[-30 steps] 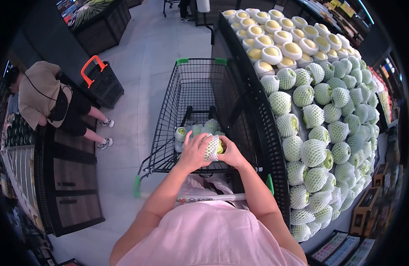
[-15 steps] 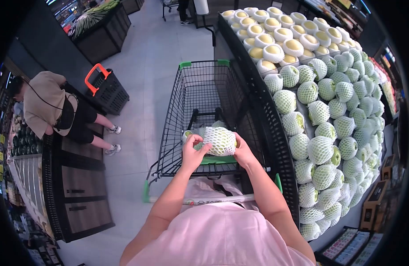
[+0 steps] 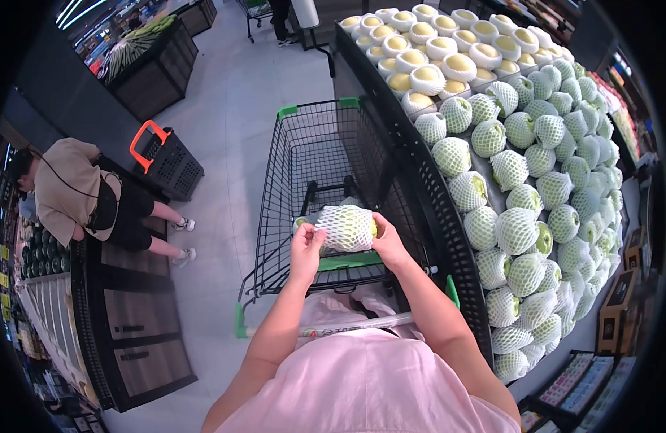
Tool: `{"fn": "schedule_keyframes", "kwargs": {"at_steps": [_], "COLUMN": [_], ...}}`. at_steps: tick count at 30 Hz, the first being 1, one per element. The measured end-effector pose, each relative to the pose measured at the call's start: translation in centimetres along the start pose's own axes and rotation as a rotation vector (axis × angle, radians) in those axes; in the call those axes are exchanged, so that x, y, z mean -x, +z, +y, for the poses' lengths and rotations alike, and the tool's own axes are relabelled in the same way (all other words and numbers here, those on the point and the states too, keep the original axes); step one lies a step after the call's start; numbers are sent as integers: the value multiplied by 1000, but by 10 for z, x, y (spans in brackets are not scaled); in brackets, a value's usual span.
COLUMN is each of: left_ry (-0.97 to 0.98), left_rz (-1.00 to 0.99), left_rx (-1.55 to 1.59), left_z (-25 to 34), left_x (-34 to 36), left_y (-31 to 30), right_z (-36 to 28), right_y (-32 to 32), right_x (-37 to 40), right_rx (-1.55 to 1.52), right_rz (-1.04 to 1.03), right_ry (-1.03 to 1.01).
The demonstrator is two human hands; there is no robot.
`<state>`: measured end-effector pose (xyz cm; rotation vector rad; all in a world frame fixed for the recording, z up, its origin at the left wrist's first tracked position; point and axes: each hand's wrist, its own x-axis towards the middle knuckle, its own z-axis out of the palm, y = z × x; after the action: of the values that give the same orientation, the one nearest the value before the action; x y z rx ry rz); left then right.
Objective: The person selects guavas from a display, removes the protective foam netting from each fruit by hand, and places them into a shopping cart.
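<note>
Between my two hands, above the shopping cart (image 3: pixel 279 169), is a round green fruit (image 3: pixel 345 228) in a white foam net. My left hand (image 3: pixel 307 244) has its fingers closed on the net at the left end. My right hand (image 3: pixel 388 242) grips the right end, where bare green skin shows past the net. Part of another netted item shows behind the fruit, lower in the cart, mostly hidden. The cart handle (image 3: pixel 369 324) runs across in front of my body, below my forearms.
To the right, a display holds several netted green fruits (image 3: pixel 522 227) and yellow fruits in white foam (image 3: pixel 459 66). A person in a tan shirt (image 3: pixel 69 173) bends over a counter at left. Near them stands a black basket with an orange handle (image 3: pixel 175 164).
My left thumb and fingers have shifted from the fruit's upper left to the net's left end. The fruit appears slightly further left, and the surrounding view has turned a little.
</note>
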<state>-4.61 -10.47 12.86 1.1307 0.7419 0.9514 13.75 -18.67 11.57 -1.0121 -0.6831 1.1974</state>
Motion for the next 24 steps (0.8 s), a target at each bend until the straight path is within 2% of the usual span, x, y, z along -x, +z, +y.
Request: {"fn": "schedule_keyframes", "kwargs": {"at_steps": [24], "left_ry": [57], "left_rz": [129], "left_rx": [4], "left_z": [-11], "left_x": [-5], "left_y": [-8], "right_z": [1], "right_y": [0], "right_x": [2], "right_rx": [-29], "right_rz": [33], "right_ry": [-15]}}
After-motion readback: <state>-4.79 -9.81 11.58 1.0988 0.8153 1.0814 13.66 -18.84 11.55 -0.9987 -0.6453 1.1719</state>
